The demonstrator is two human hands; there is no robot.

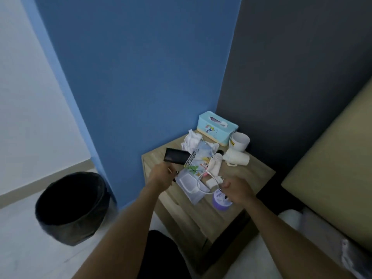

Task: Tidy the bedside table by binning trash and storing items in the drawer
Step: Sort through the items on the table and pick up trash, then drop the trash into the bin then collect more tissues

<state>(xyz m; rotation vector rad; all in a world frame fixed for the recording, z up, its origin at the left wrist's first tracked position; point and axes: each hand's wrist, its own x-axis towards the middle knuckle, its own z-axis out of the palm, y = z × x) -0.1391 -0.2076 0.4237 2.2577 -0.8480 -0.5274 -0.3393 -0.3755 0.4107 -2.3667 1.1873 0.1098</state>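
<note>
Left hand: closed on black wallet, stiff, light; held by one end.
Right hand: curled at white cable, limp; grip cannot be told.

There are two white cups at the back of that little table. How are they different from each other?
The rear cup stands roughly upright, leaning a little, with its open mouth facing up; the front cup lies tipped on its side. The rear cup carries a yellow mark on its wall; no mark shows on the front cup. The rear cup sits right beside the teal tissue box; the front cup lies nearer the clutter. Both are plain white and look similar in size.
</note>
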